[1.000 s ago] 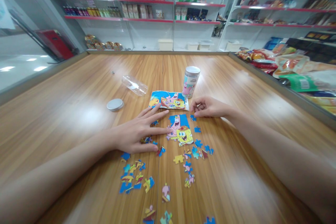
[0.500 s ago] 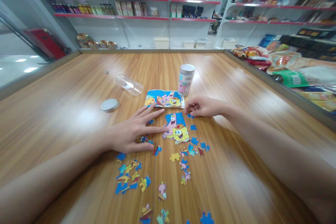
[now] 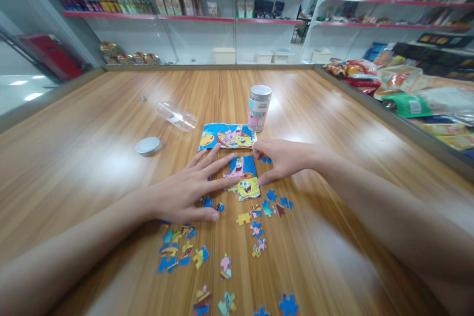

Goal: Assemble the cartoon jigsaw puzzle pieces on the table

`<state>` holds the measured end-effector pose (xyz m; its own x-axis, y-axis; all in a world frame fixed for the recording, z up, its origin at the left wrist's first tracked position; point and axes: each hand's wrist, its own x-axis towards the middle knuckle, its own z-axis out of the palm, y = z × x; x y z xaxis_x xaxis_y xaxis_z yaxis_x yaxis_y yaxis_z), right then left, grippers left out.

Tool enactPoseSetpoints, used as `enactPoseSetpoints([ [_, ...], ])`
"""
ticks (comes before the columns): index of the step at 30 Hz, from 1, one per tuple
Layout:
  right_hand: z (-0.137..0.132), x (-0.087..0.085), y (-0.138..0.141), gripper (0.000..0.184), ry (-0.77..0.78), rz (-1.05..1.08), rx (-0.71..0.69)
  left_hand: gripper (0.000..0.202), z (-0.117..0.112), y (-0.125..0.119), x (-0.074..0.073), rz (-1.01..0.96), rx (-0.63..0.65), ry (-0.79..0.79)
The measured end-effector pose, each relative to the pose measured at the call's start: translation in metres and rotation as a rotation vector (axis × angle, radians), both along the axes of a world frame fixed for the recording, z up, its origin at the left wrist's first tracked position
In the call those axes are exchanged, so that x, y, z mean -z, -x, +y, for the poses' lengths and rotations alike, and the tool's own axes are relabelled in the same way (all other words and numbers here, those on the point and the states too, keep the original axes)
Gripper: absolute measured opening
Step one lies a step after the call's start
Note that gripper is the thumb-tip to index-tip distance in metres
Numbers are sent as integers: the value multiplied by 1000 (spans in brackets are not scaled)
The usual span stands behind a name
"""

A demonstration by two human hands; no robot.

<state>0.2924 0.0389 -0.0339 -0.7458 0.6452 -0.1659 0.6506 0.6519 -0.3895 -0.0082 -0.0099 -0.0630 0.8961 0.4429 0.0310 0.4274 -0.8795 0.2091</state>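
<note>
Red-edged shop shelves line the back wall behind a broad wooden table. On it stand a printed tin, a clear tube on its side, a round lid and a picture sheet. The joined puzzle patch lies just below the sheet, with loose pieces scattered nearer. The left hand lies flat with fingers spread, tips touching the patch's left edge. The right hand arches wide against its right edge, gripping nothing.
</note>
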Motion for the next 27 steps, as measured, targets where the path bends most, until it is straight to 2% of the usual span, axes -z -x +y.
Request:
enactPoseSetpoints([
  [7, -1, -5, -1, 74, 31, -19, 1, 85, 2, 1, -2, 12, 2, 11],
  [15, 3, -8, -6, 75, 93, -51, -41, 87, 3, 3, -3, 81, -8, 3],
  [21, -1, -14, -9, 88, 92, -88, -39, 88, 4, 3, -2, 67, 5, -12],
  [24, -6, -20, -11, 93, 59, -252, 92, 88, 4, 3, -1, 38, 9, -20],
  [27, -7, -27, -14, 80, 51, -515, 191, 89, 3, 2, -1, 39, 5, -25],
])
